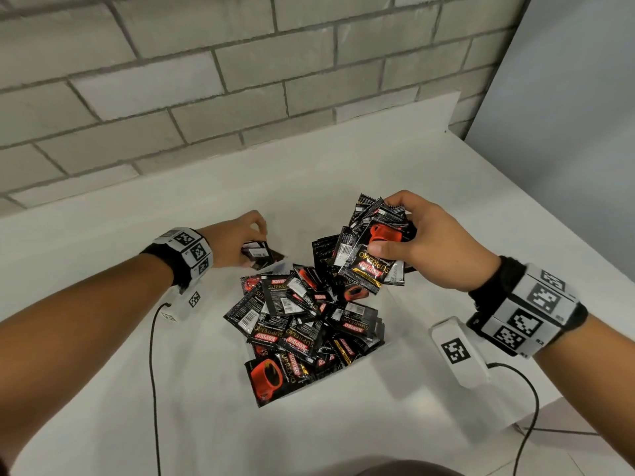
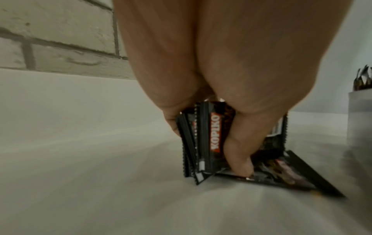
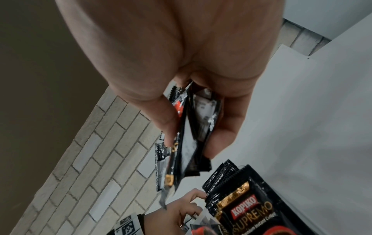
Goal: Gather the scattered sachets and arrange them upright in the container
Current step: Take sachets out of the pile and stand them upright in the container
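A pale, translucent container [image 1: 365,354] in the middle of the white table is crammed with several black and red Kopiko sachets [image 1: 302,324], lying jumbled at all angles. My right hand [image 1: 385,225] hovers over its far right corner and grips a fanned bundle of sachets [image 1: 372,255]; in the right wrist view that bundle [image 3: 191,135] hangs between thumb and fingers. My left hand [image 1: 256,247], far left of the container, pinches a small stack of sachets [image 2: 201,143] on edge against the table. One more sachet [image 2: 281,173] lies flat beside that stack.
A brick wall runs along the back and a grey panel [image 1: 567,132] closes the right side. White tagged devices [image 1: 458,352] [image 1: 185,304] with black cables lie on either side of the container. The table edge drops off at front right.
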`<state>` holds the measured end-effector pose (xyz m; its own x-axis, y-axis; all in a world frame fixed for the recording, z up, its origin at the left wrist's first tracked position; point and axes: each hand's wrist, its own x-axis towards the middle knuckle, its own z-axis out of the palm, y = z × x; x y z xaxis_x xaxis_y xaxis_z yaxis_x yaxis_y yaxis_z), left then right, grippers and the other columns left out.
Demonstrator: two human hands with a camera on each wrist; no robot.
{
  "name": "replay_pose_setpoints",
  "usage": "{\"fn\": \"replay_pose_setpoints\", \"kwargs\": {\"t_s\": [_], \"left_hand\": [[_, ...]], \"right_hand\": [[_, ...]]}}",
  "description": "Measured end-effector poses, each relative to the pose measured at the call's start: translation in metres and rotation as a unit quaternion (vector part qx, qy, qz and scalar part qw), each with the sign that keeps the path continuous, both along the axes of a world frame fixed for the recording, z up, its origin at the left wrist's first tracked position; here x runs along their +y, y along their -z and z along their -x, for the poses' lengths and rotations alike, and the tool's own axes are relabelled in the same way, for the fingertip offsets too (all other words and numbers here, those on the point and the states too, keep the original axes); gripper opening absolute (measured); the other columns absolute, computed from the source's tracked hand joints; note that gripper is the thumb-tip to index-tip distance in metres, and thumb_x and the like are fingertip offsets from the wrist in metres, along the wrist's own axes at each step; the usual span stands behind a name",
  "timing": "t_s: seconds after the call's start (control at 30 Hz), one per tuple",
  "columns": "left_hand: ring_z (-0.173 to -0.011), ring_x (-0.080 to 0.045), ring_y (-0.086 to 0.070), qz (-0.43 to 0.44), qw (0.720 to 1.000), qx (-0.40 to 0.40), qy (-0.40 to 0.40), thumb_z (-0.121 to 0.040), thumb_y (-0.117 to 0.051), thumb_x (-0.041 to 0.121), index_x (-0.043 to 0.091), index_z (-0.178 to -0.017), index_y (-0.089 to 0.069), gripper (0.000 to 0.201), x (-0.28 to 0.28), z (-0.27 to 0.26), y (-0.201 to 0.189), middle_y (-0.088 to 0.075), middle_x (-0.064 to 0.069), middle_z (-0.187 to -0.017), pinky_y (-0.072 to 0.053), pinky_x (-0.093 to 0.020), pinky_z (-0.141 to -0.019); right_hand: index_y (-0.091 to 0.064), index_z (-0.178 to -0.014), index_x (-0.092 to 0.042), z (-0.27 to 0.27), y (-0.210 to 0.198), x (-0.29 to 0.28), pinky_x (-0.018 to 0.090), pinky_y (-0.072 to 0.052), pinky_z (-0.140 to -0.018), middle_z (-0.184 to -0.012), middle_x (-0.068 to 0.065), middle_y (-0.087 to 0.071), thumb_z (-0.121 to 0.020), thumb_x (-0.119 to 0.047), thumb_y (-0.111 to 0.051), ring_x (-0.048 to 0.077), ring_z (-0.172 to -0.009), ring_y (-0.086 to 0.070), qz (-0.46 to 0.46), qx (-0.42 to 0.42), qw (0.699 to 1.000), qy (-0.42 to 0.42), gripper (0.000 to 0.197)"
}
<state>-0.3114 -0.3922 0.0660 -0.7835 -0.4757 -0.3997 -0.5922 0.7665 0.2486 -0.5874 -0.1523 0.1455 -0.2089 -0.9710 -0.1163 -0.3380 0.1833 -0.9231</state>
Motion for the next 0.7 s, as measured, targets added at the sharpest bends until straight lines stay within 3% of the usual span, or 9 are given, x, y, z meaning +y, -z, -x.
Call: {"fn": "replay_pose_setpoints", "kwargs": {"t_s": [0.1,0.2,0.33,0.43,0.5,0.57,0.63,0.7], "left_hand": [[-0.114,-0.014,-0.059,0.011,1.0,-0.006,0.02,-0.08,-0.082,0.012,0.014,-0.112,-0.071,0.034,0.0,-0.003,0.003,-0.038,0.014,-0.149,-0.047,-0.031,-0.098],[-0.114,-0.021,-0.057,0.025,1.0,-0.013,-0.012,-0.08,-0.081,0.011,0.013,-0.121,-0.061,0.045,0.006,0.001,0.005,-0.054,0.0,-0.131,-0.042,-0.028,-0.092],[-0.101,-0.021,-0.058,0.032,0.997,-0.039,-0.057,-0.082,-0.079,0.013,0.015,-0.13,-0.05,0.056,0.009,0.002,0.009,-0.062,-0.004,-0.118,-0.047,-0.03,-0.082],[-0.106,-0.025,-0.059,0.048,0.995,-0.069,-0.063,-0.085,-0.078,0.021,0.011,-0.12,-0.063,0.038,0.008,-0.006,0.01,-0.067,-0.006,-0.107,-0.049,-0.033,-0.084],[-0.107,-0.025,-0.051,0.061,0.991,-0.087,-0.077,-0.088,-0.075,0.027,0.016,-0.112,-0.068,0.027,0.01,-0.013,0.007,-0.065,-0.005,-0.101,-0.047,-0.037,-0.087],[-0.103,-0.022,-0.055,0.039,0.99,-0.05,-0.126,-0.089,-0.076,0.03,0.023,-0.107,-0.066,0.023,0.012,-0.024,-0.006,-0.065,-0.002,-0.103,-0.049,-0.04,-0.088],[-0.093,-0.022,-0.066,0.007,0.979,0.054,-0.195,-0.088,-0.078,0.027,0.031,-0.095,-0.059,0.02,0.018,-0.035,-0.029,-0.07,-0.002,-0.099,-0.051,-0.036,-0.081],[-0.088,-0.027,-0.073,-0.034,0.942,0.197,-0.269,-0.088,-0.079,0.024,0.031,-0.094,-0.059,0.022,0.036,-0.041,-0.059,-0.073,-0.003,-0.093,-0.056,-0.035,-0.075]], "right_hand": [[-0.056,-0.116,-0.017,0.0,0.0,-0.001,0.037,-0.06,-0.082,-0.1,0.006,-0.075,-0.079,-0.01,-0.083,0.024,-0.085,-0.074,0.003,0.003,1.0,-0.003,0.046],[-0.056,-0.116,-0.017,-0.001,0.001,-0.002,0.032,-0.059,-0.078,-0.099,0.006,-0.075,-0.079,-0.009,-0.083,0.023,-0.084,-0.073,0.008,-0.003,1.0,-0.005,0.046],[-0.057,-0.117,-0.018,-0.002,0.002,-0.003,0.034,-0.06,-0.081,-0.101,0.005,-0.075,-0.079,-0.011,-0.084,0.023,-0.086,-0.074,0.01,0.003,1.0,-0.013,0.047],[-0.057,-0.117,-0.018,-0.003,0.001,-0.003,0.029,-0.06,-0.079,-0.101,0.005,-0.075,-0.079,-0.011,-0.084,0.02,-0.085,-0.074,0.014,-0.001,1.0,-0.019,0.047],[-0.056,-0.117,-0.018,-0.005,0.0,-0.004,0.026,-0.059,-0.077,-0.1,0.004,-0.075,-0.079,-0.011,-0.083,0.02,-0.085,-0.074,0.017,-0.001,1.0,-0.023,0.047],[-0.056,-0.117,-0.018,-0.007,-0.001,-0.005,0.028,-0.059,-0.079,-0.1,0.004,-0.075,-0.079,-0.011,-0.083,0.02,-0.086,-0.073,0.019,-0.003,0.999,-0.032,0.048],[-0.056,-0.119,-0.018,-0.012,-0.002,-0.006,0.036,-0.059,-0.085,-0.101,0.004,-0.075,-0.079,-0.012,-0.084,0.021,-0.088,-0.074,0.021,-0.009,0.998,-0.051,0.049],[-0.055,-0.119,-0.018,-0.018,-0.003,-0.006,0.045,-0.058,-0.091,-0.105,0.006,-0.074,-0.078,-0.015,-0.084,0.024,-0.093,-0.073,0.029,-0.023,0.997,-0.075,0.05]]}}
